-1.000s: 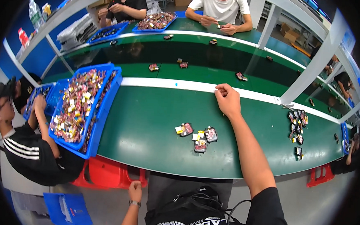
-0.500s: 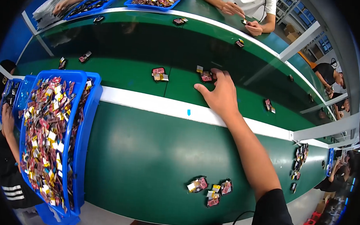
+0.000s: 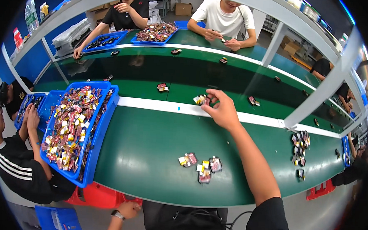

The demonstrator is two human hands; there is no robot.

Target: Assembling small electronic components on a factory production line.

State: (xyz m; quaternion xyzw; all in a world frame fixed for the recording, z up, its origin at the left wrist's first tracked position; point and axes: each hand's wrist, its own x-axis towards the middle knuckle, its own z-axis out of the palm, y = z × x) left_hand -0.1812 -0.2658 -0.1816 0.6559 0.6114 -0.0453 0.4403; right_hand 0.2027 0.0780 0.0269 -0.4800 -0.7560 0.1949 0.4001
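Over the far white rail, my right hand (image 3: pixel 223 113) has its thumb and fingers around a small circuit-board module (image 3: pixel 201 100) with a reddish board and a silver-yellow part. My left hand (image 3: pixel 129 210), wearing a wristwatch, is low beside my lap, away from the table, with its fingers curled and nothing visible in them. On the green table in front of me lie three similar modules: one to the left (image 3: pixel 188 159), one to the right (image 3: pixel 215 164) and one nearer (image 3: pixel 204 177).
Stacked blue trays (image 3: pixel 91 152) full of modules stand at the left. A white rail (image 3: pixel 151 105) separates the table from a dark green belt (image 3: pixel 182 75) carrying spaced modules. More modules (image 3: pixel 299 146) cluster at the right. A metal frame post (image 3: pixel 307 102) rises there. Co-workers sit around.
My right hand has closed around the module and drawn it from the belt toward the white rail. The view has shifted, bringing my left hand into sight.
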